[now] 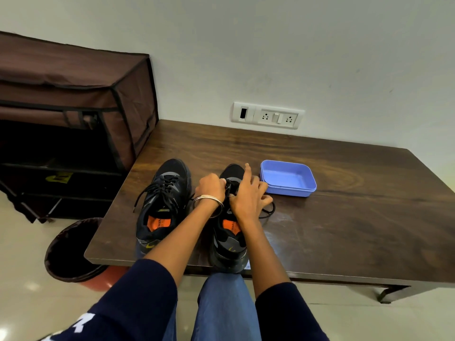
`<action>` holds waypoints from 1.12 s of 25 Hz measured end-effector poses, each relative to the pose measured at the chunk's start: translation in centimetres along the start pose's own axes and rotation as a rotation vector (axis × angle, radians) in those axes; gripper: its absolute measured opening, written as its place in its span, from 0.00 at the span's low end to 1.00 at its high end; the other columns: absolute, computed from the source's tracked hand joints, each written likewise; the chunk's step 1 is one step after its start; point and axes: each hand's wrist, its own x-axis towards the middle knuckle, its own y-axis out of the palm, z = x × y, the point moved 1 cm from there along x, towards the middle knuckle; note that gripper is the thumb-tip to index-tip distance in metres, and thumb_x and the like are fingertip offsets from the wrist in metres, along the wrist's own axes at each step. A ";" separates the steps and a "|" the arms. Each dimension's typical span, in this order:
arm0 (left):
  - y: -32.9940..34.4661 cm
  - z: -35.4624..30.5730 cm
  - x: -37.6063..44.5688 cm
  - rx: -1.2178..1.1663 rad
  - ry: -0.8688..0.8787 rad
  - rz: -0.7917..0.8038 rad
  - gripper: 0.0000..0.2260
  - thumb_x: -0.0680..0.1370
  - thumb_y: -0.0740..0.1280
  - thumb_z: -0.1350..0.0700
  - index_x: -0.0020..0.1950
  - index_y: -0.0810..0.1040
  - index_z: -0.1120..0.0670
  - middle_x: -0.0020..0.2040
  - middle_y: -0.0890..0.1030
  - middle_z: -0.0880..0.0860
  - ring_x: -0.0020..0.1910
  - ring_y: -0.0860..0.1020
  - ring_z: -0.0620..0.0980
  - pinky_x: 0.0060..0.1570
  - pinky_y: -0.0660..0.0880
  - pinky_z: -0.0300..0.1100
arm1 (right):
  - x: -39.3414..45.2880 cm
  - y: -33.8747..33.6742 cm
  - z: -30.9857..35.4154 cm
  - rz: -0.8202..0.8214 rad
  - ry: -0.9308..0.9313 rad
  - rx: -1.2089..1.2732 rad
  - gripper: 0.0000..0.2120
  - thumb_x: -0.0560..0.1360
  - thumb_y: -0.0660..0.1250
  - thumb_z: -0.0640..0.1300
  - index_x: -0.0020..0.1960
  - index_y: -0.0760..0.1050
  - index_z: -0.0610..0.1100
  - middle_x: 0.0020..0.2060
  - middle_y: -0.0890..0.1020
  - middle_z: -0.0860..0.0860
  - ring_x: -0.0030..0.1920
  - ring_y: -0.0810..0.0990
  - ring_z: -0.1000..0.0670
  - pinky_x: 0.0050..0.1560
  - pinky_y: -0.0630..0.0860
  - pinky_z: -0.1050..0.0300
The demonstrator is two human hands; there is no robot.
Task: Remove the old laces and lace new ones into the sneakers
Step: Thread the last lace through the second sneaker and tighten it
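Two black sneakers with orange insoles stand side by side on the dark wooden table (344, 217), toes pointing away from me. The left sneaker (163, 200) has its black lace untied, and the loose ends trail off its left side. Both my hands work over the right sneaker (230, 242). My left hand (209, 187), a metal bangle on its wrist, pinches the black lace (267, 212) near the toe end of the eyelets. My right hand (248, 195) holds the lace beside it with the index finger raised. A loop of lace lies on the table to the right.
An empty blue plastic box (288, 178) stands just right of the right sneaker. A brown fabric shoe rack (73, 99) stands left of the table. A black bin (71, 249) sits on the floor by the table's front left corner. A socket panel (268, 115) is on the wall.
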 end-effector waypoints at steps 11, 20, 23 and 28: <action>-13.8 -4.3 -1.0 -1.752 0.030 0.240 0.12 0.81 0.59 0.55 0.39 0.70 0.57 0.28 0.74 0.50 0.18 0.64 0.43 0.14 0.58 0.33 | -2.0 -0.4 -0.5 0.150 0.403 0.150 0.58 0.69 0.74 0.56 0.77 0.36 0.36 0.70 0.58 0.34 0.70 0.60 0.35 0.63 0.65 0.35; -0.6 0.3 -0.8 0.031 0.230 0.158 0.10 0.75 0.69 0.55 0.34 0.83 0.53 0.39 0.84 0.56 0.44 0.82 0.56 0.48 0.79 0.50 | -2.1 -0.6 -1.1 0.154 0.287 0.323 0.55 0.71 0.72 0.48 0.77 0.31 0.48 0.76 0.54 0.43 0.70 0.60 0.31 0.65 0.64 0.35; -0.7 -0.2 -0.4 0.123 0.188 0.131 0.07 0.75 0.68 0.58 0.39 0.85 0.52 0.45 0.84 0.55 0.45 0.82 0.56 0.48 0.80 0.48 | -2.0 -0.6 -1.3 0.141 0.284 0.328 0.56 0.70 0.73 0.47 0.77 0.29 0.48 0.76 0.54 0.41 0.70 0.61 0.32 0.66 0.64 0.35; -4.1 -1.2 -0.7 -0.338 0.207 0.111 0.07 0.77 0.64 0.61 0.44 0.81 0.54 0.47 0.83 0.54 0.46 0.78 0.52 0.39 0.75 0.40 | -2.5 -0.9 -1.0 0.157 0.288 0.315 0.59 0.69 0.74 0.47 0.75 0.27 0.45 0.74 0.56 0.38 0.70 0.62 0.33 0.66 0.65 0.35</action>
